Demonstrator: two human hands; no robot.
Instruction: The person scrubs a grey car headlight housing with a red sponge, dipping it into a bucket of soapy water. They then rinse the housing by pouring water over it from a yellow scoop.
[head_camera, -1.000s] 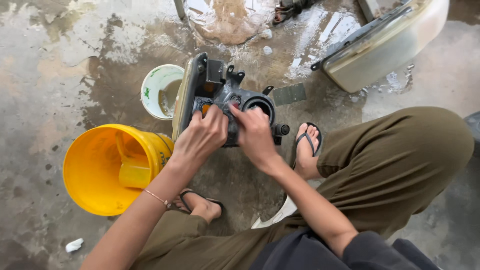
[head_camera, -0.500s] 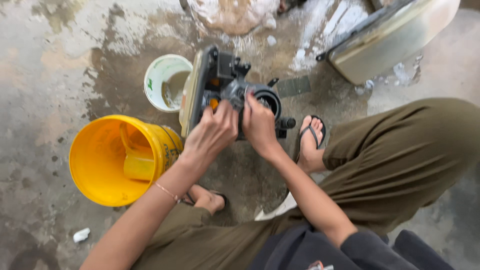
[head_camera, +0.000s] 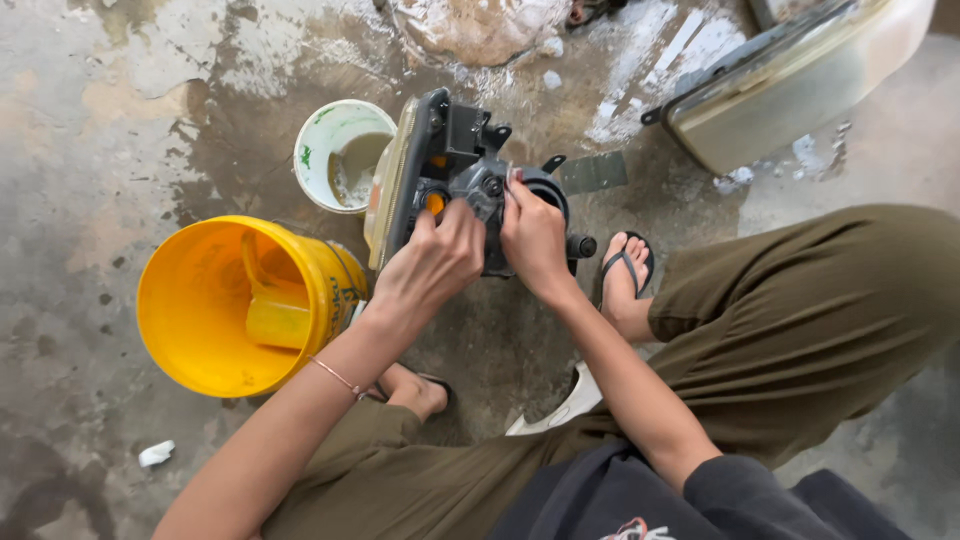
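Both hands grip a black headlight (head_camera: 455, 165) standing on edge on the wet concrete floor (head_camera: 120, 110): the left hand (head_camera: 432, 262) clasps its back near the orange bulb socket, the right hand (head_camera: 535, 238) its round rear housing. A yellow bucket (head_camera: 185, 330) lies just left, a white tub (head_camera: 325, 135) behind it, a second headlight (head_camera: 790, 90) well apart.

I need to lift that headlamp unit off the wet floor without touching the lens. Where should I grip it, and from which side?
Grip the black rear housing of the headlamp unit, coming from above and behind, where the left hand and right hand rest. The unit stands on edge, its pale lens facing the white bucket; the back's brackets and round socket probably offer firm holds.
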